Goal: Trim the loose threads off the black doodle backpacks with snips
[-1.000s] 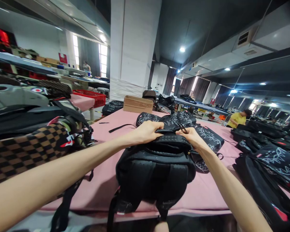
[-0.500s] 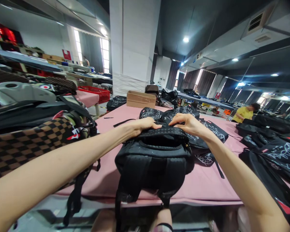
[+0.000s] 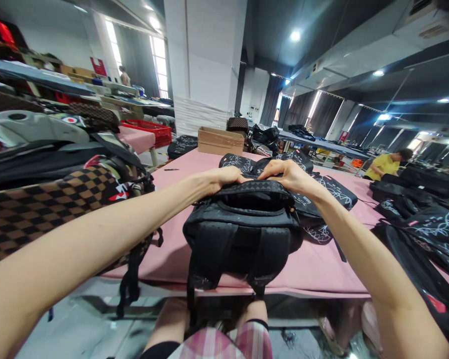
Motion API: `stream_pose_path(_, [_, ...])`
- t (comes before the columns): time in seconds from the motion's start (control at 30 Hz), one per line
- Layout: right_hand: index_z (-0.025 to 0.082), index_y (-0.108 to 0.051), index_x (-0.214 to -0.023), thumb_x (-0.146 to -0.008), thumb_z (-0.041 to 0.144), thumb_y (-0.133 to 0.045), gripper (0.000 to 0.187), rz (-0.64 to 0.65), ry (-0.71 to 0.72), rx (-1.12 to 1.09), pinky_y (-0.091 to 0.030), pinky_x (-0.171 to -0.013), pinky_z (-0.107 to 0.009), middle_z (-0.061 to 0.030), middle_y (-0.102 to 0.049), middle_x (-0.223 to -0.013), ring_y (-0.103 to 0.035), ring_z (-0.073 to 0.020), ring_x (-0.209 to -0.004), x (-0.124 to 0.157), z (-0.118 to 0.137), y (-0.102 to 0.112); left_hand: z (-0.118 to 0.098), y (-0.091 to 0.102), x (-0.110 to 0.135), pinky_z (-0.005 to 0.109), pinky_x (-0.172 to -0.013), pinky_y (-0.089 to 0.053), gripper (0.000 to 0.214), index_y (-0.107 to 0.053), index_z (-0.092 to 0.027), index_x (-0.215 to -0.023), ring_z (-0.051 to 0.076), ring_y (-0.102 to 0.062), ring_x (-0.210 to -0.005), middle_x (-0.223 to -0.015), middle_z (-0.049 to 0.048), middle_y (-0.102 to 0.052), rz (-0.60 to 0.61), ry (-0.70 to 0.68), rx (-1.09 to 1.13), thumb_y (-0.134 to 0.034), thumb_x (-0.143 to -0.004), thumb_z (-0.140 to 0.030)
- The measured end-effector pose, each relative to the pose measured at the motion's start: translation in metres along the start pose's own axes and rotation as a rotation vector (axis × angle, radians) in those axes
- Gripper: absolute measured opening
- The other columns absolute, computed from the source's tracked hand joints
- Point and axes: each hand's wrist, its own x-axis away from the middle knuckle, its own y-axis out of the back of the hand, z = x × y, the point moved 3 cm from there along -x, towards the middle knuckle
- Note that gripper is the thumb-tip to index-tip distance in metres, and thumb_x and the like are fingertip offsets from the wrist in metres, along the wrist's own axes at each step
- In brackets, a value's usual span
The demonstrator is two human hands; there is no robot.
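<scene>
A black backpack [image 3: 243, 234] stands at the near edge of a pink table [image 3: 172, 249], its straps hanging over the edge toward me. My left hand [image 3: 219, 178] grips the left side of the bag's top, fingers curled over it. My right hand [image 3: 286, 174] is closed on the right side of the top; what lies under its fingers is hidden. The two hands nearly meet over the middle of the top.
Brown checkered and camouflage bags [image 3: 41, 199] pile up at the left. Black printed bags [image 3: 322, 199] lie behind the backpack and at the right [image 3: 426, 234]. A cardboard box [image 3: 220, 141] and red crate [image 3: 149, 132] stand farther back. A person in yellow [image 3: 387, 164] works far right.
My right hand has moved leftward along the bag's top toward my left hand. The view has tilted down, so my knees now show under the table edge.
</scene>
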Motion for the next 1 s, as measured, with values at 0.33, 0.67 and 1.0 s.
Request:
stream_pose_path(0.33, [0.018, -0.074, -0.079, -0.074, 0.027, -0.06, 0.016, -0.014, -0.033, -0.046, -0.044, -0.075, -0.029, -0.0041, -0.065, -0.08, -0.058, -0.0183, -0.079, 0.0, 0.001, -0.003, 0.001, -0.001, -0.001, 0.033, -0.056, -0.052, 0.014, -0.06, -0.011, -0.052, 0.022, -0.061, -0.051, -0.048, 0.0056, -0.061, 0.032, -0.004, 0.057, -0.072, -0.044, -0.008])
stream_pose_path(0.67, [0.015, -0.07, -0.083, -0.071, 0.032, -0.063, 0.021, -0.192, -0.193, -0.269, -0.043, -0.07, -0.027, -0.0029, -0.066, -0.08, -0.057, -0.0154, -0.074, 0.003, -0.012, -0.007, -0.001, -0.002, 0.004, 0.031, -0.055, -0.052, 0.009, -0.061, -0.011, -0.057, 0.018, -0.058, -0.048, -0.049, 0.0039, -0.062, 0.056, -0.005, 0.088, -0.068, -0.052, -0.008])
stream_pose_path(1.0, [0.013, -0.063, -0.062, -0.053, 0.035, -0.077, 0.028, -0.236, -0.628, -0.625, -0.039, -0.052, -0.022, 0.0022, -0.058, -0.056, -0.049, -0.0102, -0.053, 0.017, -0.026, -0.023, -0.006, 0.012, 0.007, 0.027, -0.058, -0.048, 0.048, -0.068, -0.011, -0.075, 0.016, -0.06, -0.06, -0.072, 0.0074, -0.069, -0.002, -0.271, -0.12, -0.072, -0.059, -0.055])
